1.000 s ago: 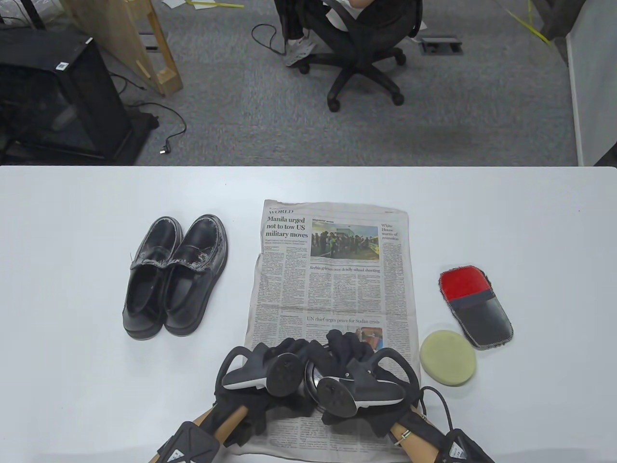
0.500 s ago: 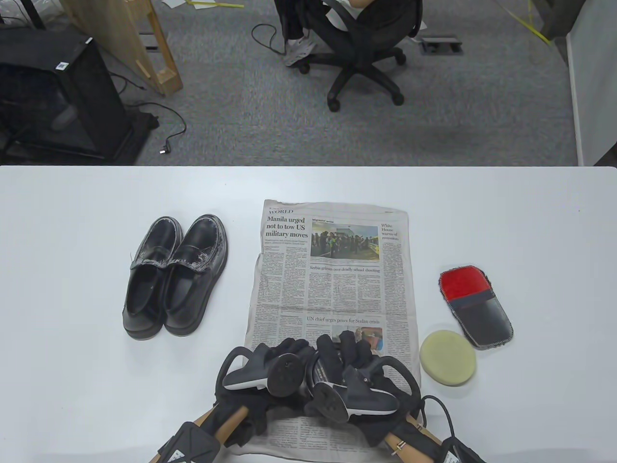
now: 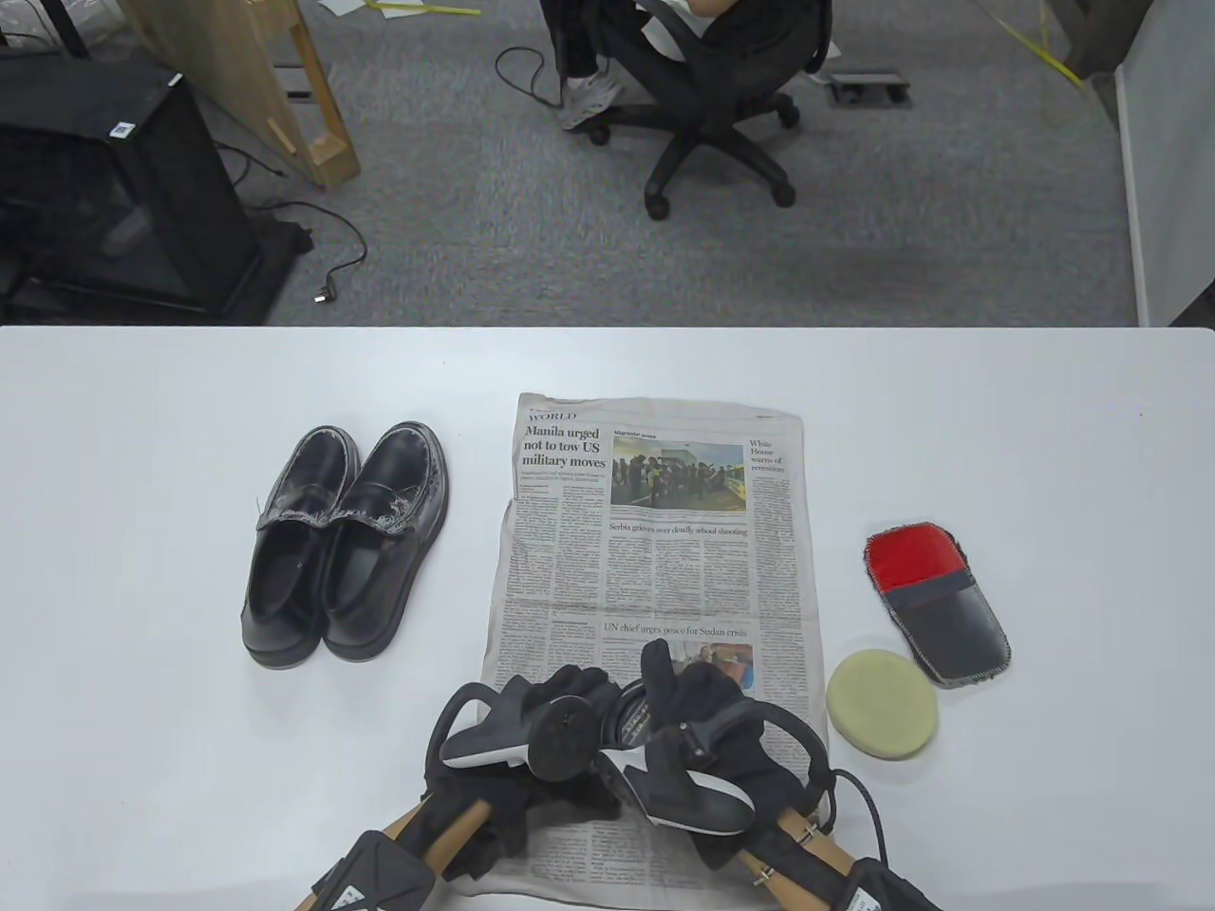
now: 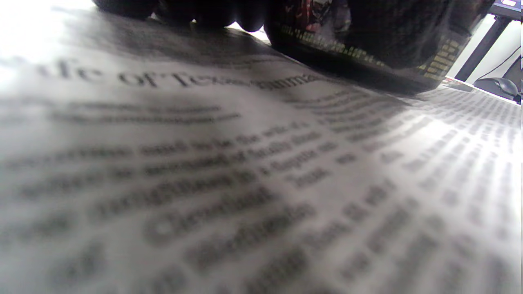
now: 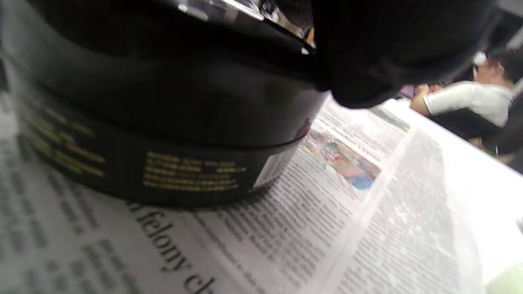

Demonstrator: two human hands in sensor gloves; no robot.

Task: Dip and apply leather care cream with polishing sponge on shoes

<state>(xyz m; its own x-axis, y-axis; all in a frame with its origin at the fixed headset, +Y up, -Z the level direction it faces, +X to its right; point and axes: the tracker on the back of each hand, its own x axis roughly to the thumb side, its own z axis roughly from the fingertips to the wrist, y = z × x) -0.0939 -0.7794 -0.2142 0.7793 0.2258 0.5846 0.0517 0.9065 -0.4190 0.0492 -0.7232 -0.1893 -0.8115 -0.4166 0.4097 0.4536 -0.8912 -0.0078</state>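
Right hand [image 3: 698, 707] rotated; newspaper [image 3: 655, 560] covers white table [image 3: 142, 474].

The table view is bright and evenly lit from overhead, sharp, with soft shadows under the shoes [image 3: 346, 541]. Both wrist views are blurred: the newspaper [image 4: 245, 183] print smears up close, glare whitens the left one's top corner (heavily overexposed).

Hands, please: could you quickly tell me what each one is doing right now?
Left hand: fingers curled round the side of the black cream jar, holding it on the newspaper.
Right hand: fingers gripping the jar's lid from above.
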